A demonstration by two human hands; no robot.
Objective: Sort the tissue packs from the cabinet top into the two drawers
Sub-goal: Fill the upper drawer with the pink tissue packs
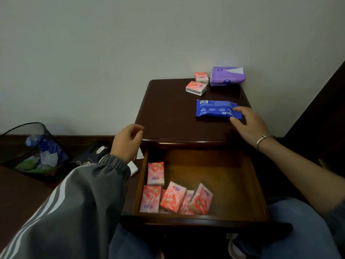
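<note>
Left hand [128, 141]: off the front left corner of the cabinet top [168, 113], above the drawer's left wall, fingers loosely curled on nothing. Right hand [249, 124]: fingers spread over the right end of the blue pack [214, 109], thumb at its near edge, index on top; I cannot tell whether I grip it or only touch it, as my hand covers that end. The pack lies flat at the right of the top, print too small to read. Behind it, against the wall: one purple tissue pack [226, 76], a white sheet showing at its opening. Left of that: two pink packs [196, 87], one just behind the other. Open drawer [233, 180]: pink packs in drawer [155, 173], bunched at the near left, some flat, some leaning; about six, the count unsure because two are mostly hidden under their neighbours. The drawer hides the cabinet front below it. My grey striped sleeve [84, 202] partly covers a dark box [91, 154] on the floor, its lettering cut off, and a white item I cannot identify. Far left: mesh bin [33, 152], scraps inside, rim cut by the frame edge.
</note>
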